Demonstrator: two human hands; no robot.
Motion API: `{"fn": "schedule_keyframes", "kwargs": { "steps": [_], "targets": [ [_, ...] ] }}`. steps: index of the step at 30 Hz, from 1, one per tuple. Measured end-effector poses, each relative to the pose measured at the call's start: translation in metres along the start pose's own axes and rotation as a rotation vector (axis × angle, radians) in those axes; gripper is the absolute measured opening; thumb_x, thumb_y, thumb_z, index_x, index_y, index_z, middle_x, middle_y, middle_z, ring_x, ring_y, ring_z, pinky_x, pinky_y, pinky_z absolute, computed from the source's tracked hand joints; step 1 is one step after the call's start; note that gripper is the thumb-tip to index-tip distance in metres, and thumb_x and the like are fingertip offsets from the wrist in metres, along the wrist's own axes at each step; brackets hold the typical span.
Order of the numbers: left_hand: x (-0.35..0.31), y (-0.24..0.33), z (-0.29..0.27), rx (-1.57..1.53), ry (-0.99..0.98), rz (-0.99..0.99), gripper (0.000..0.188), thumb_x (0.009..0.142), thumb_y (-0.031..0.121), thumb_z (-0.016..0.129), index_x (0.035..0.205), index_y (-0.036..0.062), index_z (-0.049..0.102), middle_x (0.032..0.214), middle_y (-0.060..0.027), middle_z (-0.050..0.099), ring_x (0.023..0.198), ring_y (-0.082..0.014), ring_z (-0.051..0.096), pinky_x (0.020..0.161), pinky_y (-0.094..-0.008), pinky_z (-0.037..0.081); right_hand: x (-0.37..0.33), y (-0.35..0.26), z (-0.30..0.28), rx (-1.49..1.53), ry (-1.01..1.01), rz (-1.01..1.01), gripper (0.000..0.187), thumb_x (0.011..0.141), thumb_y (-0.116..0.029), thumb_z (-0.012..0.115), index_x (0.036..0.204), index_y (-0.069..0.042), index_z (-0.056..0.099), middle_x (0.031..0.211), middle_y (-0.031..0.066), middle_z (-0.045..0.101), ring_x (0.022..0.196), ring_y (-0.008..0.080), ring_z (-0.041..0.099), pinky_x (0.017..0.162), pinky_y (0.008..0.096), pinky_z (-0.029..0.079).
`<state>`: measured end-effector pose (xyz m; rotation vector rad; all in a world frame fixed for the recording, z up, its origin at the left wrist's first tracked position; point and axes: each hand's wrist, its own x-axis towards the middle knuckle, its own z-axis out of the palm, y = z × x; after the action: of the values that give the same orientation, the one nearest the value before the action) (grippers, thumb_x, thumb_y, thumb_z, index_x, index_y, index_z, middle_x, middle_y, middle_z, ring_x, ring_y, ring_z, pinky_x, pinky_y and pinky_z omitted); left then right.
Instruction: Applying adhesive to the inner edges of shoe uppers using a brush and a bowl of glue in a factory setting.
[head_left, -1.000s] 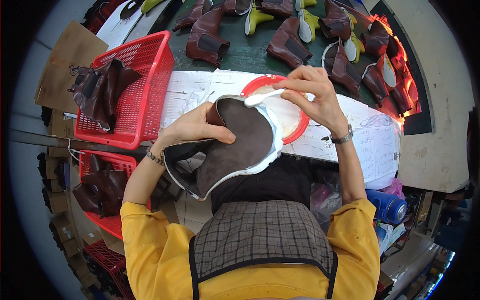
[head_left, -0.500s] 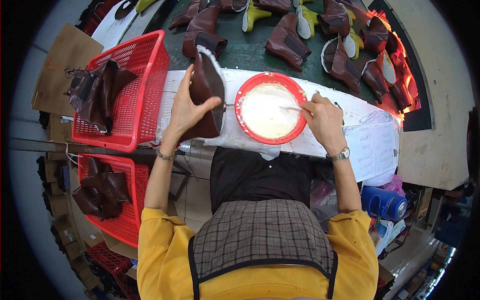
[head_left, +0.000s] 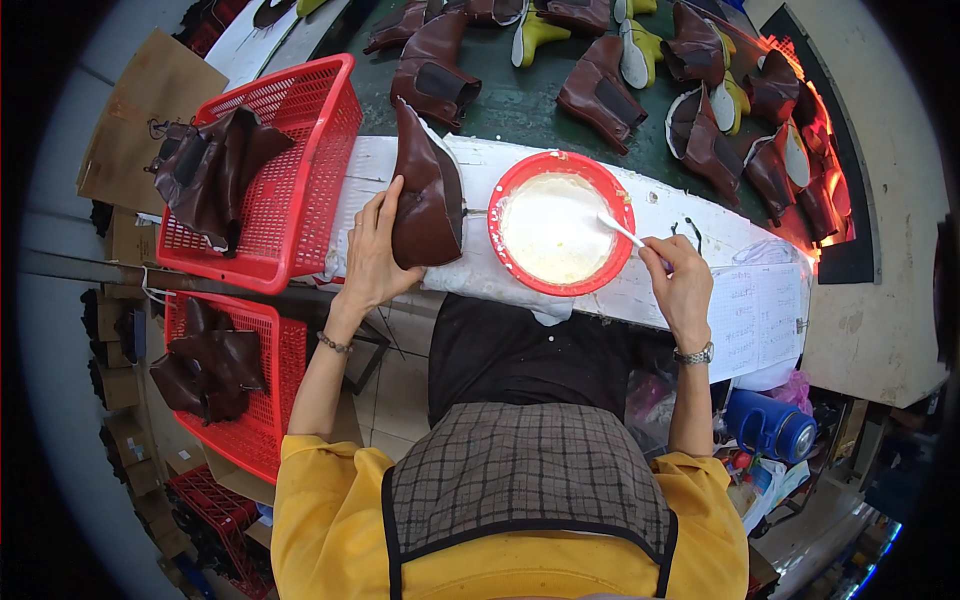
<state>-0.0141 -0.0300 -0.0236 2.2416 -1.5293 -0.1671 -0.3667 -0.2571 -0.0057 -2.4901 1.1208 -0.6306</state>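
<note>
My left hand [head_left: 378, 248] holds a dark brown leather boot upper [head_left: 428, 205] by its left and lower edge, fingers against the side and thumb at the bottom. A pale rim shows along the upper's right edge. Just right of it, on the white board, stands a red bowl [head_left: 624, 245] of creamy white paste [head_left: 555, 235]. My right hand [head_left: 684, 290], at the bowl's right, is closed around a slim white brush-like tool [head_left: 624, 232]. The tool's tip reaches over the bowl's right rim; whether it touches the paste I cannot tell.
Several brown boots [head_left: 600, 95] and lime-green boot forms [head_left: 540, 38] cover the dark green bench beyond. Left are two red baskets [head_left: 330, 150] holding leather uppers [head_left: 210, 375]. A written sheet [head_left: 755, 310] lies at the right; a blue flask [head_left: 768, 425] stands lower right.
The boot upper has turned so its smooth brown side faces up more. My right hand has drawn back right and down, bringing the tool toward the bowl's rim. The whole view shifted slightly.
</note>
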Motion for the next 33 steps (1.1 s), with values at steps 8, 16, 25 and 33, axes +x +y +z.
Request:
{"fn": "schedule_keyframes", "kwargs": {
  "steps": [8, 16, 25, 33],
  "targets": [
    [-0.012, 0.042, -0.02, -0.266, 0.243, 0.325, 0.117, 0.058, 0.007, 0.088, 0.157, 0.0041, 0.026, 0.147, -0.0268, 0.042, 0.131, -0.0454, 0.048, 0.107, -0.0494, 0.043, 0.009, -0.046, 0.0, 0.618, 0.036, -0.063, 0.015, 0.091, -0.009, 0.076, 0.102, 0.001, 0.077, 0.088, 0.0098, 0.07, 0.072, 0.0129, 0.064, 0.061, 0.0241, 0.047],
    [-0.032, 0.063, -0.029, -0.419, 0.224, 0.541, 0.123, 0.063, 0.012, 0.094, 0.159, 0.0009, 0.017, 0.15, -0.0268, 0.041, 0.131, -0.0422, 0.051, 0.108, -0.0455, 0.043, 0.059, -0.057, -0.004, 0.637, 0.189, -0.171, 0.016, 0.088, -0.006, 0.079, 0.102, -0.001, 0.078, 0.089, 0.0061, 0.069, 0.071, 0.0106, 0.06, 0.06, 0.0248, 0.045],
    [0.004, 0.075, -0.011, -0.351, 0.642, 0.502, 0.129, 0.065, 0.01, 0.094, 0.161, 0.0059, 0.008, 0.146, -0.0234, 0.045, 0.13, -0.037, 0.051, 0.106, -0.0429, 0.043, 0.025, -0.066, -0.014, 0.591, 0.212, -0.308, 0.024, 0.078, -0.002, 0.085, 0.101, -0.004, 0.08, 0.092, 0.0058, 0.069, 0.081, 0.0143, 0.066, 0.068, 0.0258, 0.052],
    [0.033, 0.054, 0.004, -0.35, 0.744, 0.582, 0.087, 0.088, 0.014, 0.079, 0.152, 0.0421, 0.027, 0.143, -0.0156, 0.046, 0.124, -0.0365, 0.052, 0.095, -0.0439, 0.048, 0.005, -0.077, -0.022, 0.522, 0.148, -0.375, 0.026, 0.074, -0.002, 0.087, 0.099, -0.004, 0.08, 0.09, 0.0057, 0.069, 0.078, 0.0165, 0.064, 0.067, 0.0272, 0.05]
  ]
}}
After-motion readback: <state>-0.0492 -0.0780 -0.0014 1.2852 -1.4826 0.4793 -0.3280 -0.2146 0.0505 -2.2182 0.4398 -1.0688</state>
